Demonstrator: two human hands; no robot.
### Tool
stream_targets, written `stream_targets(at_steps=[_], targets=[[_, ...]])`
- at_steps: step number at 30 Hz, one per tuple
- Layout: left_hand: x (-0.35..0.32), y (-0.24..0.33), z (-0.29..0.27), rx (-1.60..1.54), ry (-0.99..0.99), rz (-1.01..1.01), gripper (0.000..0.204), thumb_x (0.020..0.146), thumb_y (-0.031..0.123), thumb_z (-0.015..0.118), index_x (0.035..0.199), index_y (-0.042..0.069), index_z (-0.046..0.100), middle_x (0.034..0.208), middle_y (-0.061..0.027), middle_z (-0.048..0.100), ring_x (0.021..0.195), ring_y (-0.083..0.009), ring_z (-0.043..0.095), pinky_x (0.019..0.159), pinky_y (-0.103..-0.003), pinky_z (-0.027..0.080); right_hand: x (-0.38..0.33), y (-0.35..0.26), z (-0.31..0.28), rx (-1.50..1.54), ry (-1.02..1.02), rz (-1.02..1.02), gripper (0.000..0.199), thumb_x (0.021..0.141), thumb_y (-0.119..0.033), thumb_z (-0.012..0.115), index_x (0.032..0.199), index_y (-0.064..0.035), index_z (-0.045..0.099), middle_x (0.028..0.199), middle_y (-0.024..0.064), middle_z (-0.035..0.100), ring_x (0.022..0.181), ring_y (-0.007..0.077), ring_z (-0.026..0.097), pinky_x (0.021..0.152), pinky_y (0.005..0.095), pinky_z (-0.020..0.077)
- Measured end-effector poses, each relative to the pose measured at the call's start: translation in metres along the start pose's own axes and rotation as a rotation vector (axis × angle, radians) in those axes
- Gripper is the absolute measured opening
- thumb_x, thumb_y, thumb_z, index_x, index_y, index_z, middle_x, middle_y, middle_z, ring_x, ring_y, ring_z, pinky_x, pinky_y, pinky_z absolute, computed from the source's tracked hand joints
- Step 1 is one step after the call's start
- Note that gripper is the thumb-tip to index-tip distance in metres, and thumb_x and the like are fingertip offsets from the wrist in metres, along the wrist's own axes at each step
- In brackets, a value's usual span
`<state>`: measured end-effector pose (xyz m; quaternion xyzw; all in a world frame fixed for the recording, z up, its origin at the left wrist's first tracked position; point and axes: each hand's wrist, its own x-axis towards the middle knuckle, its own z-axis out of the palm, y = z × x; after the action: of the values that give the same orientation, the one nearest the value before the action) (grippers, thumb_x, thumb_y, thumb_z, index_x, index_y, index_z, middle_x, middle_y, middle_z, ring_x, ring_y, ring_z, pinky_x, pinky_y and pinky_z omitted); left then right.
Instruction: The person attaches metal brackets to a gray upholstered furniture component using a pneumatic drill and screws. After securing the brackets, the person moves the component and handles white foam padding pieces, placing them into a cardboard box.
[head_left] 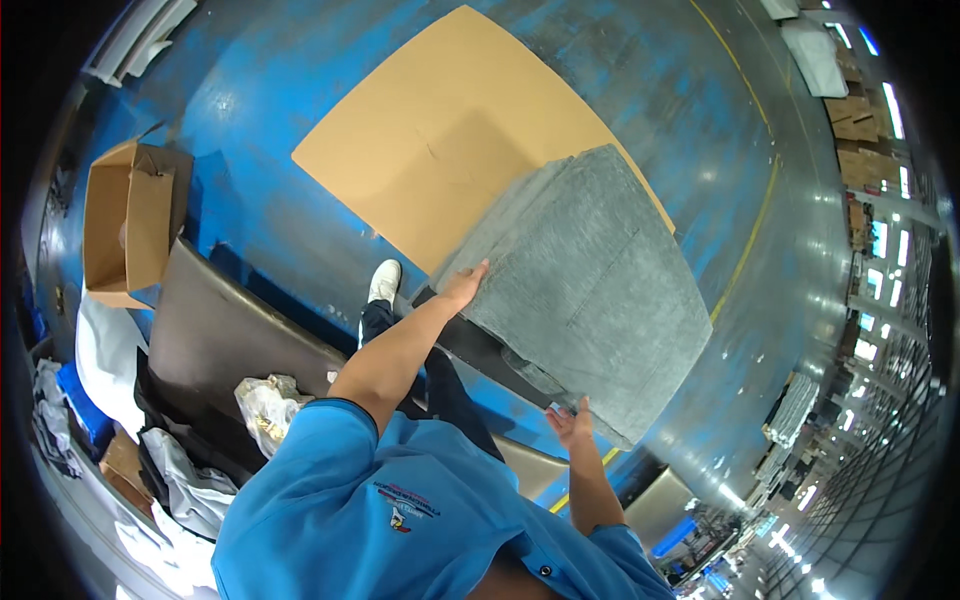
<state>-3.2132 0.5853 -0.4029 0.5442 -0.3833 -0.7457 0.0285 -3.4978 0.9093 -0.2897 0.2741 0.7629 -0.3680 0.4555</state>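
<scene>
your right hand (pixel 568 422) cups the near corner of the grey fabric cushion (pixel 590 290), fingers spread open, and your left hand (pixel 462 288) presses flat on its left edge. beyond it a flat cardboard sheet (pixel 440 130) lies on the blue floor (pixel 620 70), an open cardboard box (pixel 125 225) far left.

Blue floor (pixel 260 110) open beyond cardboard sheet (pixel 440 130); dark panel (pixel 220 330), open carton (pixel 125 220) and bagged clutter (pixel 265 410) block the left.
</scene>
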Motion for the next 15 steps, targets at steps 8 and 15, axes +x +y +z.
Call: stream_targets(at_steps=[8, 15], targets=[[-0.028, -0.031, 0.021, -0.208, 0.141, -0.036, 0.081, 0.1, 0.062, 0.041, 0.149, -0.003, 0.046, 0.149, -0.0217, 0.052, 0.139, -0.033, 0.048, 0.115, -0.043, 0.035, 0.007, -0.002, -0.005, -0.182, -0.015, -0.018, 0.08, 0.096, -0.062, 0.06, 0.145, -0.0033, 0.036, 0.121, 0.0234, 0.056, 0.1, 0.0436, 0.068, 0.089, 0.0539, 0.0591], [-0.033, -0.006, 0.039, -0.185, 0.296, 0.07, 0.071, 0.099, 0.058, 0.046, 0.139, 0.001, 0.059, 0.147, -0.0244, 0.054, 0.14, -0.0378, 0.047, 0.117, -0.047, 0.033, 0.026, 0.011, -0.019, -0.026, -0.05, 0.022, 0.064, 0.105, -0.033, 0.056, 0.158, -0.0134, 0.026, 0.118, 0.0223, 0.057, 0.098, 0.0413, 0.067, 0.074, 0.0518, 0.0623]])
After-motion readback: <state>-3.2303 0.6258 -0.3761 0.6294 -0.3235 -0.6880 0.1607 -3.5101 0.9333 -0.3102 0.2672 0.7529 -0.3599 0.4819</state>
